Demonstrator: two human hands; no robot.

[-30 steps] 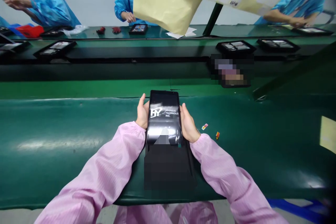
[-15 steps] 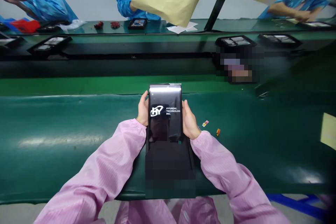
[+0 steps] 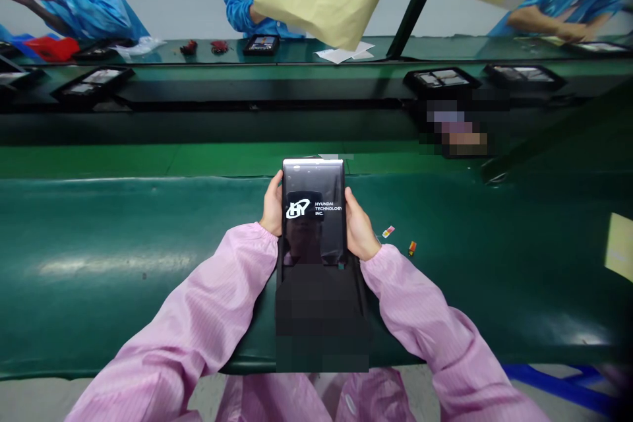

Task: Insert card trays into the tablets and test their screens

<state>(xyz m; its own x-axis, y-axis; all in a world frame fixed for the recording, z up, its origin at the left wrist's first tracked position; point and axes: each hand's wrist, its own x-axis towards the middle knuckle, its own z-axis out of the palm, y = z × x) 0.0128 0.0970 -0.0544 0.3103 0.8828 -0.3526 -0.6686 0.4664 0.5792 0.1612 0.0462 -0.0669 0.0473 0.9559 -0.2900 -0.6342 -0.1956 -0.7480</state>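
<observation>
Spanning the view from side to side: one counter (image 3: 123,316), green-topped and glossy.

Sleeves (image 3: 163,316), one pair, pink, gathered at the wrists, reaching in over the near edge.

Black item (image 3: 291,283), one, between the forearms; mostly masked by blurring, so its nature cannot be told.

Tablet (image 3: 314,237), one, black, above the counter's middle, overlapping the far end of the black item; screen lit, showing a white logo (image 3: 298,209) and the words "HYUNDAI TECHNOLOGY INC." Whether it rests on the black item or is lifted off it cannot be told.

Hands, two: left hand (image 3: 271,208) at the tablet's left edge, right hand (image 3: 360,227) at its right edge, set to its width and holding it between them; the fingers beneath are hidden. Handling note: this grip seems well suited, leaving the display uncovered and readable. Good practice would be even pressure from both sides, thumbs off the glass, and a slight tilt should glare cross the lettering.

Card (image 3: 388,231), one, small, white with pink and yellow, just beside the right wrist.

Orange-and-black piece (image 3: 412,248), one, smallest, near the card; best kept clear of the right forearm.
</observation>
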